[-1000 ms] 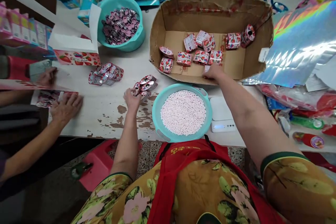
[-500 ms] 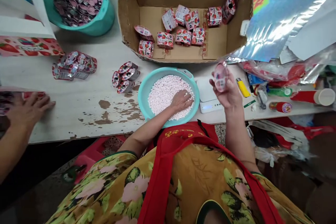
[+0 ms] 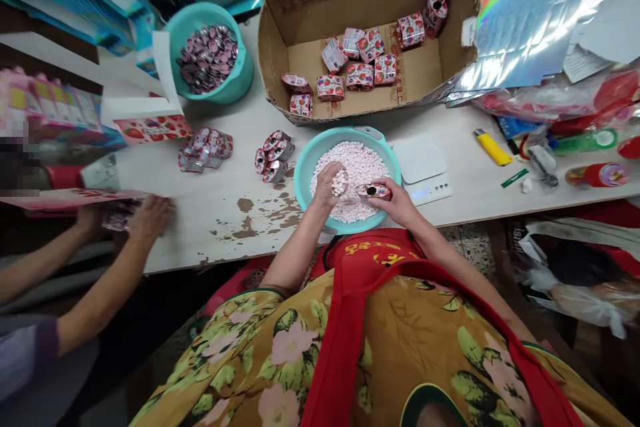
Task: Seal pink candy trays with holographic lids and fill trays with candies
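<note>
A round teal basin point(image 3: 304, 181) at the table's front edge holds many small pale pink pieces point(image 3: 361, 159). Above its left part, my left hand point(image 3: 327, 185) is cupped around a heap of these pieces, palm up. My right hand point(image 3: 397, 203) grips a small strawberry-printed container point(image 3: 375, 191) over the basin's right side. The container lies tilted, its dark round opening showing. A small gap separates the container from my left hand. Similar containers point(image 3: 274, 157) stand grouped on the table left of the basin.
Behind the basin is a cardboard box point(image 3: 280, 33) with several printed containers. A white scale point(image 3: 425, 170) and a yellow lighter point(image 3: 493, 147) lie to the right. A teal bucket point(image 3: 240, 77) stands at the back left. Another person's hands point(image 3: 150, 217) work at the far left.
My left hand has scooped up pieces and lifted off the heap. My right hand has brought the container down and left, over the basin. The view has shifted left.
</note>
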Demonstrator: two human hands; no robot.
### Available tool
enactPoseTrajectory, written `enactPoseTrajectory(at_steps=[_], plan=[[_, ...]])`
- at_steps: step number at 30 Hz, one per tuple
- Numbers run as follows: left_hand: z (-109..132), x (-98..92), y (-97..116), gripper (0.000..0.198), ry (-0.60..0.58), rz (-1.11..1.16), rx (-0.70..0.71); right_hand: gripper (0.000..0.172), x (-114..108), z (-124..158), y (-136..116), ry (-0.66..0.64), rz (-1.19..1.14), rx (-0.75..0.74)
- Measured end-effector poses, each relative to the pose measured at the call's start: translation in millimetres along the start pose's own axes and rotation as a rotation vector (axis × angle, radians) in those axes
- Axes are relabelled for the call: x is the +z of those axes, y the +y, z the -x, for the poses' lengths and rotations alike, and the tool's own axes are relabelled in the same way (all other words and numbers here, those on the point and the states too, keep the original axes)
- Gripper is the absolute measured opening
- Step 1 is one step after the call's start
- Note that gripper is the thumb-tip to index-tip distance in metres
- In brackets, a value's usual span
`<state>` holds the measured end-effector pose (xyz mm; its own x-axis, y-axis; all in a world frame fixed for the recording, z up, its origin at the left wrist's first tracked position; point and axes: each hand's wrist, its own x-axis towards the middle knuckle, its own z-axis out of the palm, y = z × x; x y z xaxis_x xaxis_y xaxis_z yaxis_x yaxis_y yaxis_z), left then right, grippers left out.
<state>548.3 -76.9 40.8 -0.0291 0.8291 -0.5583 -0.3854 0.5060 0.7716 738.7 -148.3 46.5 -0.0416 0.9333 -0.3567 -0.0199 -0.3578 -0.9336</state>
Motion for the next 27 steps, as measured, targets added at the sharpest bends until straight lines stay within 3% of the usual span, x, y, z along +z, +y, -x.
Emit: enactPoseTrajectory(at_steps=[2, 4, 9, 14, 27], plan=[[12.9, 12.2, 8.6, 0.035, -0.131, 0.093, 0.043, 0.043, 17.1, -1.7, 6.5, -0.014, 0.201, -0.101], [21.1, 22.9, 9.7, 0.033, -0.179, 0.139, 0.106, 0.043, 31.9, -6.2, 9.8, -0.008, 0.373, -0.139], [19.0, 36.5, 0.6, 0.039, 0.022, 0.144, 0.180, 0.039, 52.7, -15.1, 7.3, 0.052, 0.684, -0.148], [9.5, 43.4, 3.9, 0.050, 0.097, 0.103, 0.171, 0.025, 56.5, -13.7, -3.0, 0.118, 0.728, -0.103], [0.0, 59.9, 12.7, 0.055, 0.084, 0.040, 0.187, 0.026, 53.3, -27.5, -14.7, 0.161, 0.771, -0.086]])
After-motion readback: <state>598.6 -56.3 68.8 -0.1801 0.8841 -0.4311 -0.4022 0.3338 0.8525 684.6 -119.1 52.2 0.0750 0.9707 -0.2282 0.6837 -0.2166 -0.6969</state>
